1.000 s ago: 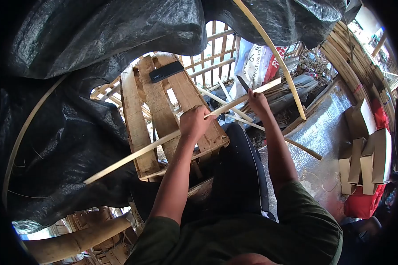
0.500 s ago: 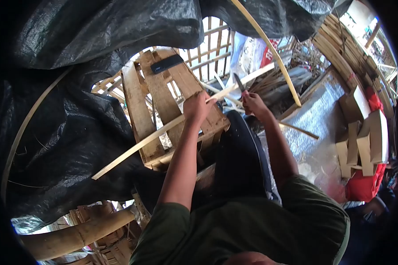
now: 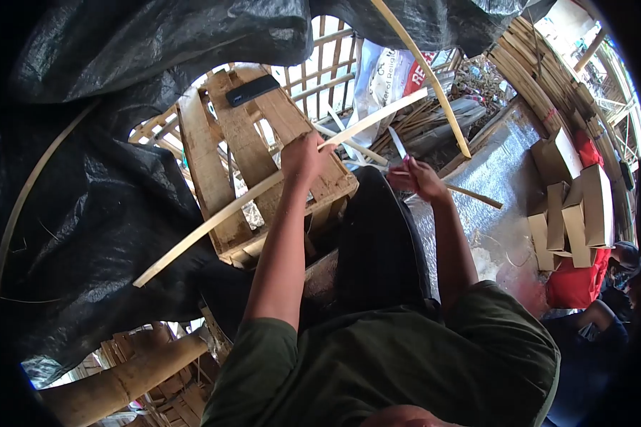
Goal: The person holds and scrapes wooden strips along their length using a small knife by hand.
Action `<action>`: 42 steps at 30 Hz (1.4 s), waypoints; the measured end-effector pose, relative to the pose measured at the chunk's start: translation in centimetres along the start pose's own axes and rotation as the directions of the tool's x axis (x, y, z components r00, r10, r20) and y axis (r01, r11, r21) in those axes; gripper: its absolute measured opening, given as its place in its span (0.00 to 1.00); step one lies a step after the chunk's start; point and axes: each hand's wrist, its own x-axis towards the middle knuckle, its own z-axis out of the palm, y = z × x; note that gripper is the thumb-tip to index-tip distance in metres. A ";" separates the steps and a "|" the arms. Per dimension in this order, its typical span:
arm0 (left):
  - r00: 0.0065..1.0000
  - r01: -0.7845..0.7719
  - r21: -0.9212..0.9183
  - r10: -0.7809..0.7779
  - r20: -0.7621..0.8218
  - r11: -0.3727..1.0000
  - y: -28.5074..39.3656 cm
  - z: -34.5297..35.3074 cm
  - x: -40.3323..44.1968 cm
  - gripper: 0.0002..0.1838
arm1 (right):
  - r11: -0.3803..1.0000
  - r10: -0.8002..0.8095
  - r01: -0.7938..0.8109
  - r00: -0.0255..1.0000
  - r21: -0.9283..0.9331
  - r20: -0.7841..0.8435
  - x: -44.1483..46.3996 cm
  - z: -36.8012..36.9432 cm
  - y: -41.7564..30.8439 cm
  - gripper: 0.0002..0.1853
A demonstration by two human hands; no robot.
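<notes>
My left hand (image 3: pixel 303 156) is closed around a long pale strip (image 3: pixel 228 211), which slants from the lower left to the upper right over a wooden crate (image 3: pixel 246 147). To the right, my right hand (image 3: pixel 419 178) holds a knife (image 3: pixel 397 144) with its blade pointing up and left. The blade is apart from the strip, below its upper end. A dark phone (image 3: pixel 252 90) lies on the crate's slats, beyond my left hand.
Black plastic sheeting (image 3: pixel 100 185) hangs at the left and top. A curved strip (image 3: pixel 434 82) hangs at the upper right. Cardboard boxes (image 3: pixel 586 206) and a red bag (image 3: pixel 573 281) are at the right, near another person (image 3: pixel 591 356). Bamboo poles (image 3: pixel 534 78) stand behind.
My right hand and the knife have moved down, away from the strip. The strip's upper end now sits farther left. The view has shifted, and more of the other person shows at lower right.
</notes>
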 end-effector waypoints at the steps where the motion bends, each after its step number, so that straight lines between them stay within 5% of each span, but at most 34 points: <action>1: 1.000 0.012 -0.007 -0.012 0.006 1.000 0.0 0.0 0.0 0.19 | 0.989 0.094 -0.115 0.973 0.091 0.213 -1.8 1.0 -1.6 0.22; 2: 1.000 0.013 -0.009 -0.013 0.001 1.000 -0.2 0.1 0.1 0.19 | 0.957 0.167 -0.250 0.891 0.150 0.423 -2.8 1.8 -2.0 0.21; 6: 0.999 0.031 -0.015 -0.030 0.043 0.999 0.1 -0.3 0.0 0.18 | 0.915 0.103 -0.248 0.906 0.319 0.411 -1.8 4.6 3.4 0.20; 8: 0.995 0.066 -0.023 -0.063 0.080 0.998 0.4 -0.6 0.3 0.17 | 0.937 -0.057 0.007 0.989 0.348 0.135 0.3 5.1 4.2 0.21; 9: 0.996 0.056 -0.035 -0.053 0.078 0.998 0.3 -0.5 0.3 0.16 | 0.979 0.004 0.007 0.999 0.203 -0.054 0.6 5.4 3.5 0.22; 12: 1.000 0.014 -0.058 -0.013 0.022 0.998 -0.6 -0.3 -0.2 0.13 | 0.995 -0.087 0.082 0.993 -0.054 -0.081 4.5 4.9 1.9 0.20; 16: 0.999 -0.010 -0.082 0.013 0.032 0.997 -0.2 -0.9 -0.7 0.10 | 0.989 -0.081 0.053 0.977 -0.138 -0.199 10.3 4.8 -1.4 0.22; 17: 0.999 -0.023 -0.076 0.026 0.036 0.997 -0.3 -0.8 -0.8 0.09 | 0.840 -0.265 0.052 0.908 -0.540 -0.324 10.8 5.6 -2.3 0.23; 18: 0.999 -0.031 -0.071 0.034 0.041 0.997 -0.4 -0.6 -0.9 0.09 | 0.545 -0.477 -0.039 0.807 -0.837 -0.348 11.0 6.3 -3.1 0.25; 20: 0.999 -0.024 -0.072 0.026 0.032 0.997 -0.5 -0.6 -0.9 0.09 | 0.611 -0.523 0.051 0.776 -0.790 -0.354 12.2 7.2 -2.0 0.30; 22: 0.999 -0.034 -0.052 0.036 0.040 0.998 -0.9 -0.7 -0.8 0.09 | 0.635 -0.340 0.115 0.929 -0.764 -0.143 10.0 10.3 -1.9 0.27; 24: 0.997 -0.075 -0.051 0.076 0.015 0.996 -1.3 -0.3 -1.0 0.10 | 0.196 -0.554 0.262 0.824 -0.945 0.114 12.8 7.0 -1.7 0.26; 26: 0.992 -0.118 -0.013 0.117 -0.056 0.993 -1.2 0.0 -1.0 0.11 | 0.740 -0.208 -0.140 0.882 -0.658 -0.423 12.0 7.8 -3.9 0.26; 27: 0.992 -0.118 -0.018 0.117 -0.054 0.993 -1.3 0.1 -1.1 0.11 | 0.653 -0.372 -0.050 0.848 -0.755 -0.378 12.8 7.3 -2.8 0.27; 28: 0.992 -0.116 -0.028 0.115 -0.049 0.993 -1.3 0.0 -1.2 0.12 | 0.653 -0.372 -0.052 0.847 -0.756 -0.379 12.0 8.0 -2.4 0.27; 30: 0.992 -0.115 -0.041 0.113 -0.048 0.992 -1.6 0.0 -0.9 0.12 | 0.573 -0.318 0.110 0.943 -0.812 -0.097 10.0 9.9 -1.7 0.27; 31: 0.989 -0.138 -0.032 0.136 -0.052 0.990 -1.7 0.1 -0.9 0.12 | 0.379 -0.551 0.321 0.832 -0.868 0.067 10.0 9.8 -1.9 0.27; 32: 0.986 -0.160 -0.025 0.159 -0.055 0.987 -1.9 0.3 -0.9 0.12 | 0.373 -0.549 0.318 0.833 -0.872 0.069 10.1 9.5 -2.3 0.27; 34: 0.992 -0.129 -0.031 0.128 -0.018 0.991 -1.9 0.5 -0.7 0.11 | 0.705 -0.138 -0.189 0.908 -0.684 -0.394 9.9 9.5 -4.6 0.29; 35: 0.995 -0.097 -0.031 0.098 0.021 0.995 -1.8 0.4 -0.7 0.09 | 0.566 -0.296 -0.088 0.906 -0.819 -0.302 12.3 8.0 -2.7 0.26; 36: 0.995 -0.094 -0.037 0.095 0.014 0.995 -1.7 0.3 -0.8 0.09 | 0.274 -0.376 0.084 0.926 -0.958 -0.026 17.7 4.9 2.0 0.26; 38: 0.994 -0.107 -0.067 0.106 -0.020 0.992 -1.9 0.2 -1.0 0.10 | 0.375 -0.437 0.204 0.899 -0.904 0.022 13.5 6.9 -0.4 0.25; 40: 0.990 -0.128 -0.045 0.126 -0.059 0.991 -2.1 0.7 -0.9 0.10 | 0.615 -0.140 -0.129 0.953 -0.778 -0.269 10.3 9.7 -5.4 0.27; 42: 0.989 -0.131 -0.057 0.126 -0.079 0.990 -2.0 0.7 -0.9 0.10 | 0.610 -0.232 -0.081 0.933 -0.789 -0.275 13.2 7.4 -3.4 0.28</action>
